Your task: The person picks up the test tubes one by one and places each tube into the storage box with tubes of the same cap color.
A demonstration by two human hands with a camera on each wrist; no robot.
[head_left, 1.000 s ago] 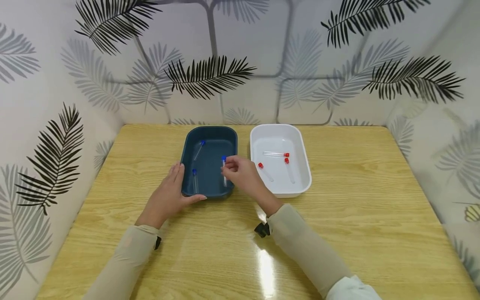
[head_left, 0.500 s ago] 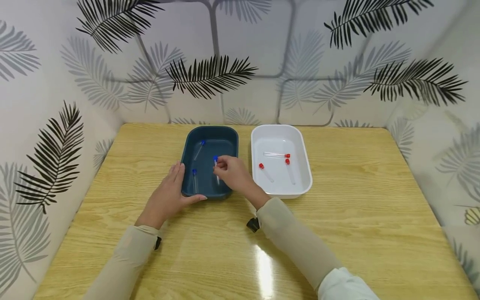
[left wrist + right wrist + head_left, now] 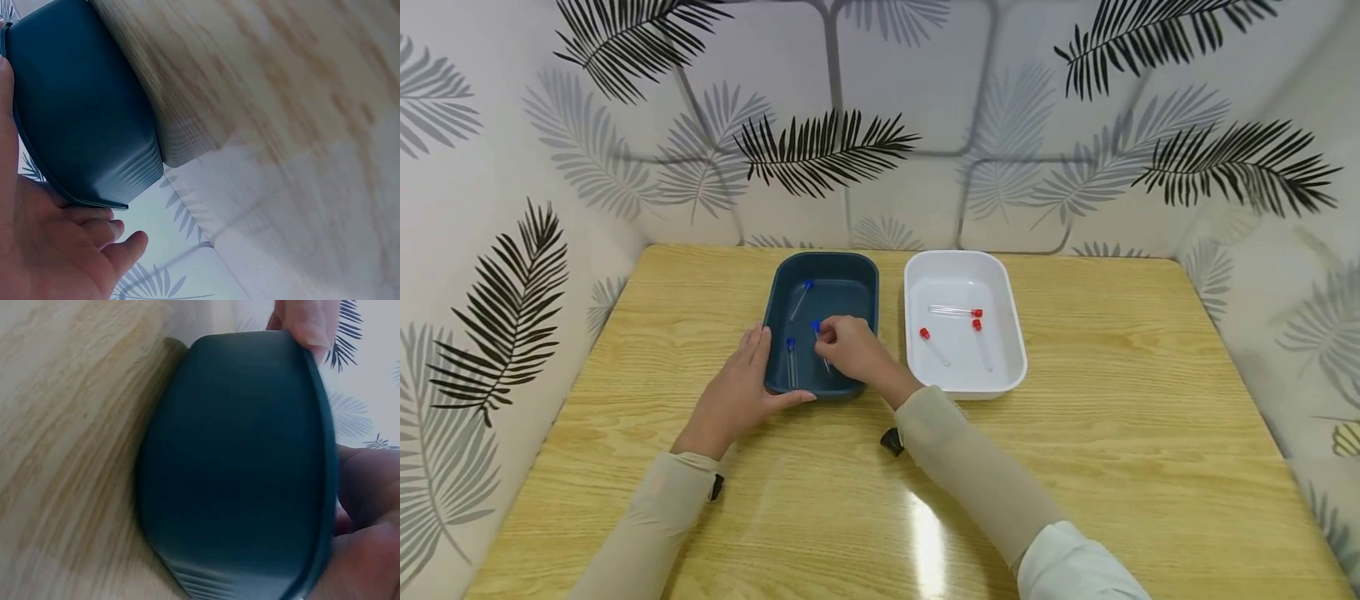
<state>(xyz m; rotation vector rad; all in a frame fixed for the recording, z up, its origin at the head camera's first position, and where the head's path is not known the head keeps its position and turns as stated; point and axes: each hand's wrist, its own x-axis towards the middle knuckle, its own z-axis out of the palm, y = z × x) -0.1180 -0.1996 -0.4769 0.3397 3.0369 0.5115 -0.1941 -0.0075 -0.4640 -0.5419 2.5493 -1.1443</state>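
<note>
My left hand (image 3: 735,390) rests against the near left corner of a dark teal tray (image 3: 820,265), fingers along its left side and thumb along the front rim. Over the tray's right half, my right hand (image 3: 852,346) pinches a clear test tube with a blue cap (image 3: 817,327), its lower end partly hidden by the fingers. A second blue-capped test tube (image 3: 792,365) lies at the tray's near left, and another blue-capped test tube (image 3: 801,300) lies slanted farther back. In the left wrist view the teal tray (image 3: 87,106) shows its outer wall beside the left hand (image 3: 59,256).
Right of the teal tray stands a white tray (image 3: 1019,333), a narrow gap between them. Inside it are a crosswise red-capped test tube (image 3: 955,312) and two more slanted ones. Both trays stand on a wooden table (image 3: 1112,400) before a leaf-patterned backdrop (image 3: 910,83).
My right hand has moved left inside the teal tray's area, carrying the blue-capped test tube from near the right wall toward the middle. The left hand stays at the tray's corner.
</note>
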